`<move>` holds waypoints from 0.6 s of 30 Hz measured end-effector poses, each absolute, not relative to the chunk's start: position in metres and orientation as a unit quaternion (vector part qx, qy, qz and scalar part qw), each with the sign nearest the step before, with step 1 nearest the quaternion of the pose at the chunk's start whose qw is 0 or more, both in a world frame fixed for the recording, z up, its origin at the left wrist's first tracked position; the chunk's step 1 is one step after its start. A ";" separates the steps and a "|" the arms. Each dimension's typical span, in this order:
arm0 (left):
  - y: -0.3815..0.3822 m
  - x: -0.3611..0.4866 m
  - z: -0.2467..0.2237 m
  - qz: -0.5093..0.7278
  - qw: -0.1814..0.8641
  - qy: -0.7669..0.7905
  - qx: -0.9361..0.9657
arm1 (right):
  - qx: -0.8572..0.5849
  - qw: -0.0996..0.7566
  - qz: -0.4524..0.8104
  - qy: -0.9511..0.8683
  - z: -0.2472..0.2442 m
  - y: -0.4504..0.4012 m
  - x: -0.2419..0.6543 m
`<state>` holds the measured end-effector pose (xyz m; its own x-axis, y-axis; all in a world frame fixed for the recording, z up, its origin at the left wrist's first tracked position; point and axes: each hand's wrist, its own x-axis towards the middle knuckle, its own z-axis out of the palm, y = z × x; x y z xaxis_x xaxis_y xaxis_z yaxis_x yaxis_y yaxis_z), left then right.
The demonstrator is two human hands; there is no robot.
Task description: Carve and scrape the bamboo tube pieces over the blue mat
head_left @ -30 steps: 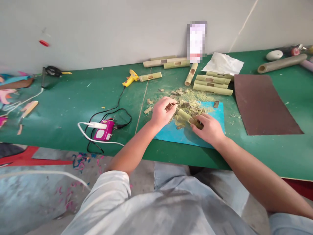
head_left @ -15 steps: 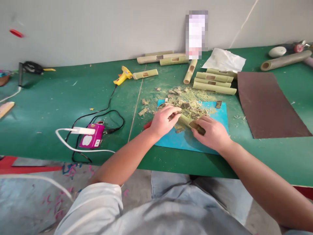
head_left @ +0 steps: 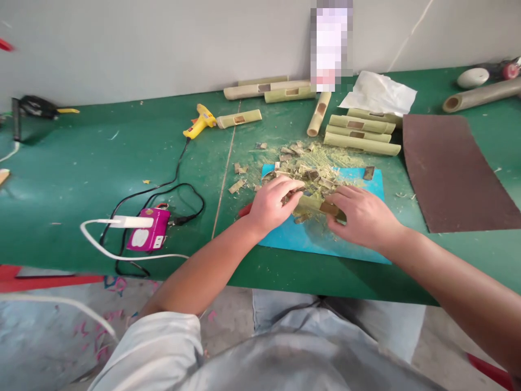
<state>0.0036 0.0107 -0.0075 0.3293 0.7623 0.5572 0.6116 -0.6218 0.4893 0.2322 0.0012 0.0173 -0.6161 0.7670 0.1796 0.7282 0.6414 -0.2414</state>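
Note:
Between my two hands lies a bamboo tube (head_left: 310, 205) with a cut-out in its side, held low over a blue mat (head_left: 297, 237). My left hand (head_left: 274, 203) is closed round the tube's left end, which the fingers hide. At the other end my right hand (head_left: 358, 214) grips the tube beside the opening, thumb below and fingers above. Bamboo chips (head_left: 311, 175) and pale sawdust are heaped just beyond the tube. A red object (head_left: 245, 210) sticks out from under my left wrist, mostly hidden.
Several notched bamboo tubes (head_left: 362, 144) are stacked behind the mat to the right. A brown sheet (head_left: 456, 179) lies right of them. On the left are a yellow glue gun (head_left: 200, 123) and a purple power block (head_left: 150, 231) with cables. White paper (head_left: 378, 93) sits at the back.
The tube has turned to lie more nearly level across the mat. My right hand has shifted slightly right with its end; my left hand stays almost in place. The camera view has moved slightly.

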 end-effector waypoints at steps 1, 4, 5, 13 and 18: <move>0.011 0.004 -0.007 0.397 0.093 0.425 0.808 | -0.412 0.127 0.071 -0.900 0.017 0.004 0.233; 0.011 0.004 -0.007 0.410 0.091 0.419 0.805 | -0.389 0.110 0.082 -0.911 0.014 0.010 0.235; 0.011 0.003 -0.007 0.414 0.089 0.414 0.806 | -0.380 0.109 0.091 -0.914 0.012 0.011 0.236; 0.007 0.004 -0.001 0.396 0.068 0.407 0.820 | -0.343 0.141 0.112 -0.922 0.005 0.011 0.242; 0.004 0.005 0.001 0.389 0.085 0.420 0.815 | -0.346 0.142 0.120 -0.920 0.008 0.007 0.243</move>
